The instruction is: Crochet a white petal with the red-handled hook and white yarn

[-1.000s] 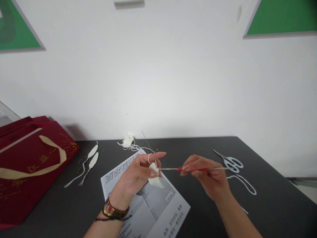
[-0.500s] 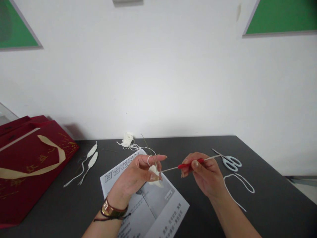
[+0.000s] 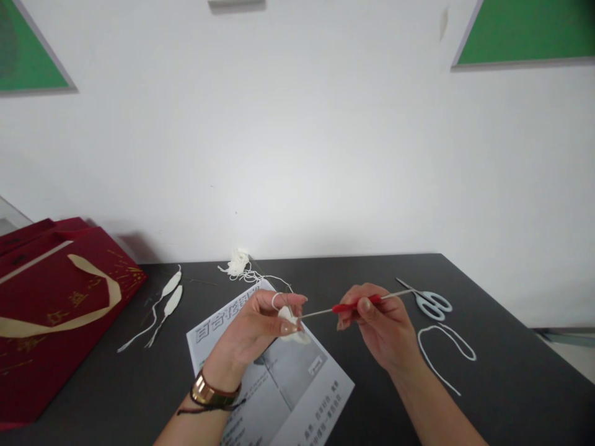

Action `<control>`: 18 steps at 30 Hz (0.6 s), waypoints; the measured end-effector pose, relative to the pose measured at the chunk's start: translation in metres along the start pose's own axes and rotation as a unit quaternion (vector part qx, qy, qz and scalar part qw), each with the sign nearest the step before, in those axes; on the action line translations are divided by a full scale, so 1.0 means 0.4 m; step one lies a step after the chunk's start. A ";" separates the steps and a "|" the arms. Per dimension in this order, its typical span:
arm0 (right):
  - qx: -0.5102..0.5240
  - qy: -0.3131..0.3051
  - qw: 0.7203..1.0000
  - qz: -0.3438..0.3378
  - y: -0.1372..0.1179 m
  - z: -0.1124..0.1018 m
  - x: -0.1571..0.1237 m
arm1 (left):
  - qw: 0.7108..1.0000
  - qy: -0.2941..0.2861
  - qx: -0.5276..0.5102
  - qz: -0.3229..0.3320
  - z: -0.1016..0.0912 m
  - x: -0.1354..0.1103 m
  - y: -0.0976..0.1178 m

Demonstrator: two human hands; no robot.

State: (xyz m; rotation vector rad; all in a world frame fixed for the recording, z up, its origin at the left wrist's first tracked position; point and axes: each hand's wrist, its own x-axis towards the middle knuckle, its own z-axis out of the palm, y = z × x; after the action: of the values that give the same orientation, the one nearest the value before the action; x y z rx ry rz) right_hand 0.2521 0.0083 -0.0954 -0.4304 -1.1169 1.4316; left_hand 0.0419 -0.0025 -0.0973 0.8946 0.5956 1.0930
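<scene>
Between thumb and fingers, my left hand pinches a small white crochet piece, with white yarn looped round a finger. A thin wire stands up from the piece. My right hand grips a crochet hook by its red handle. The hook's metal shaft reaches left to the crochet piece; whether its tip is inside a stitch I cannot make out. From my left hand the yarn runs back to a loose white yarn bundle near the wall.
Under my left hand lies a printed sheet. Two white crocheted petals with yarn tails rest at left, beside a dark red gift bag. Scissors and a cut length of white yarn lie on the right of the black table.
The thin wire at the crochet piece has tilted further back and left. The fingers of my left hand have shifted slightly, and the piece sits a little differently. The hook stays against it.
</scene>
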 end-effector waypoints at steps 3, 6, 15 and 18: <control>-0.049 -0.039 0.997 -0.047 -0.007 -0.008 -0.003 | 1.000 -0.016 -0.011 -0.001 0.000 0.000 -0.002; -0.076 -0.067 0.993 -0.063 -0.013 -0.017 -0.004 | 1.000 -0.023 -0.018 -0.008 0.002 -0.002 -0.003; 0.001 -0.019 1.000 0.007 -0.011 -0.005 0.003 | 1.000 -0.022 0.018 -0.009 0.004 -0.003 -0.004; 0.042 0.008 0.998 0.047 0.003 -0.001 0.005 | 0.998 0.005 0.050 0.030 0.009 -0.003 -0.007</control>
State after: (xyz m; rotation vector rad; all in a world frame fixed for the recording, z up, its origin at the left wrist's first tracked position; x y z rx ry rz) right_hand 0.2512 0.0103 -0.0958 -0.4395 -1.0318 1.5495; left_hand 0.0459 -0.0053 -0.0977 0.9981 0.6399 1.1300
